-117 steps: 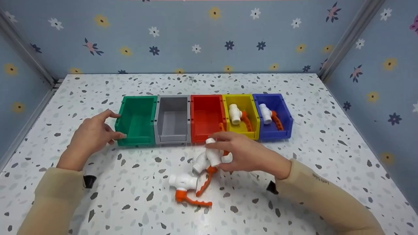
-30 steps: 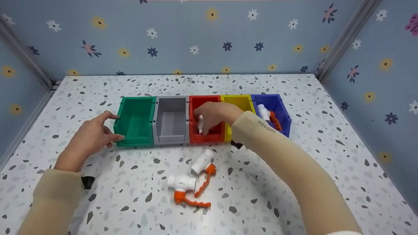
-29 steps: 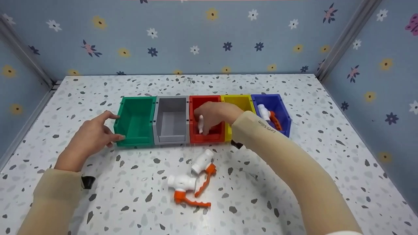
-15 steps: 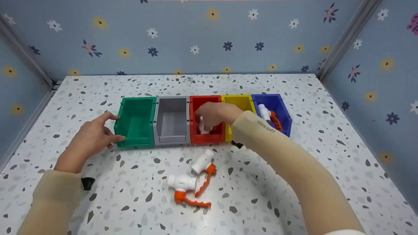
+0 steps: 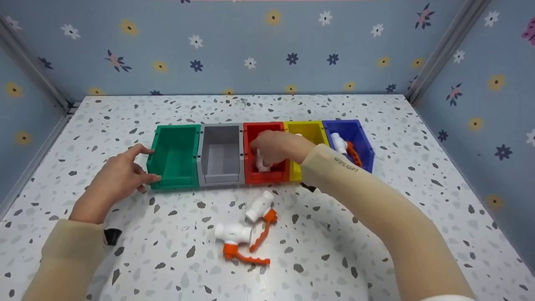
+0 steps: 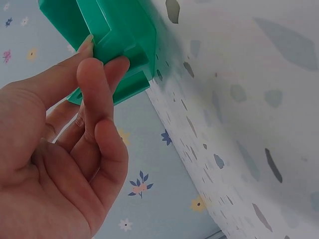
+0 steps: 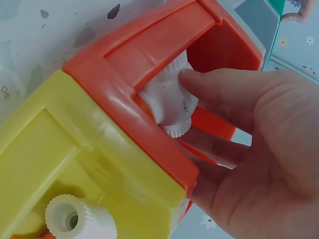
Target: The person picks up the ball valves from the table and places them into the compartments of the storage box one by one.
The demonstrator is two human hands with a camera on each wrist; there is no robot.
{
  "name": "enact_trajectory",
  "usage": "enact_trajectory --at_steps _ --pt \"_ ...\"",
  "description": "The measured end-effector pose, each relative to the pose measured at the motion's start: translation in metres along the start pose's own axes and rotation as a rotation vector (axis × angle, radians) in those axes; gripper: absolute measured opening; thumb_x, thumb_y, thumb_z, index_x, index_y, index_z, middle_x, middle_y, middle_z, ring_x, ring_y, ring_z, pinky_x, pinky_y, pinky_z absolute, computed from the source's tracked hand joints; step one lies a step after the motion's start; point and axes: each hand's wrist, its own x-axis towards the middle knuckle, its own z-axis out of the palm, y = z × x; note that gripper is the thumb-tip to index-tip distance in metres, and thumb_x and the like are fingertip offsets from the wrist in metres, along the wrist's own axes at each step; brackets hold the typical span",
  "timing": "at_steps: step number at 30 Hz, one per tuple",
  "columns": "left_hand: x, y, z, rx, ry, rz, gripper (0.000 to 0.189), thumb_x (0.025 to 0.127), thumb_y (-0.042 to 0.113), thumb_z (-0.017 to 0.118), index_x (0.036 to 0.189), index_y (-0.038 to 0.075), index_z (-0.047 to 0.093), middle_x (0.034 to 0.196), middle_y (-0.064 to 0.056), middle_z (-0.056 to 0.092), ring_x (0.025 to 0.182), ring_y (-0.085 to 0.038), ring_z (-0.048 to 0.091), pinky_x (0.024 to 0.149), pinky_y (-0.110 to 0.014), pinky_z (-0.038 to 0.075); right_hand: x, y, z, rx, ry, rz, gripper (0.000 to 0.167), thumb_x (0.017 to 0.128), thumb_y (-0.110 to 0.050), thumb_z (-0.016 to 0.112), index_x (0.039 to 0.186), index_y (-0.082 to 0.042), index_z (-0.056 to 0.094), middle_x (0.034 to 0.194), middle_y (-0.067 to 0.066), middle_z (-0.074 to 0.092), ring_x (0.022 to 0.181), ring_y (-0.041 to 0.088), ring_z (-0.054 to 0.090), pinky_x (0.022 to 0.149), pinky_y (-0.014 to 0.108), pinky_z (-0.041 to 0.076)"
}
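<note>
My right hand (image 5: 279,146) reaches into the red bin (image 5: 266,177) and holds a white ball valve (image 7: 174,97), thumb on its near side and fingers behind. Most of its orange handle is hidden. On the left, my left hand (image 5: 119,173) grips the green bin (image 5: 175,182) at its near left corner; thumb and fingertips touch the green plastic (image 6: 122,47) in the left wrist view. Two more ball valves with orange handles lie on the table in front of the bins: one valve (image 5: 259,207) near the red bin, another valve (image 5: 234,234) closer to me.
Between green and red stands a grey bin (image 5: 221,179) with nothing in it. The yellow bin (image 5: 295,172), partly behind my right arm, holds a valve (image 7: 79,219). At the row's right end, a blue bin (image 5: 365,146) holds another valve (image 5: 339,143). Patterned panels enclose the table.
Since the earliest frame, my right hand has carried the valve from the table into the red bin. Over the last second it has shifted only slightly there. My left hand keeps its place.
</note>
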Motion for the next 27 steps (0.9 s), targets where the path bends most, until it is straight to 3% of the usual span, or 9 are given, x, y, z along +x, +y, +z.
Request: enact_trajectory --at_steps 11,20,27 --pt "0.001 0.000 0.004 -0.012 0.007 -0.015 0.071 0.092 0.027 0.074 0.149 0.011 0.033 0.094 -0.015 0.068 0.068 -0.019 0.067 0.068 -0.038 0.049 -0.010 0.011 0.000 0.036 0.104 -0.088 0.040 0.096 -0.014 0.063 0.136 -0.018 0.061 0.124 0.003 0.057 0.108 0.020 0.052 0.097 0.039 0.049" --pt "0.000 -0.001 0.002 -0.017 0.010 -0.015 0.071 0.092 0.027 0.074 0.149 0.012 0.034 0.091 -0.014 0.067 0.068 -0.019 0.066 0.067 -0.037 0.049 -0.030 0.028 -0.005 0.188 0.271 -0.147 0.031 0.097 -0.018 0.065 0.128 -0.016 0.065 0.121 0.000 0.063 0.106 0.017 0.055 0.097 0.038 0.049" --pt "-0.001 0.000 0.002 -0.015 0.009 -0.014 0.071 0.092 0.027 0.074 0.149 0.012 0.033 0.091 -0.014 0.067 0.068 -0.020 0.065 0.066 -0.036 0.048 -0.050 0.042 0.000 0.253 0.344 -0.214 0.029 0.100 -0.017 0.061 0.127 -0.010 0.065 0.122 0.005 0.065 0.101 0.018 0.059 0.094 0.036 0.050"
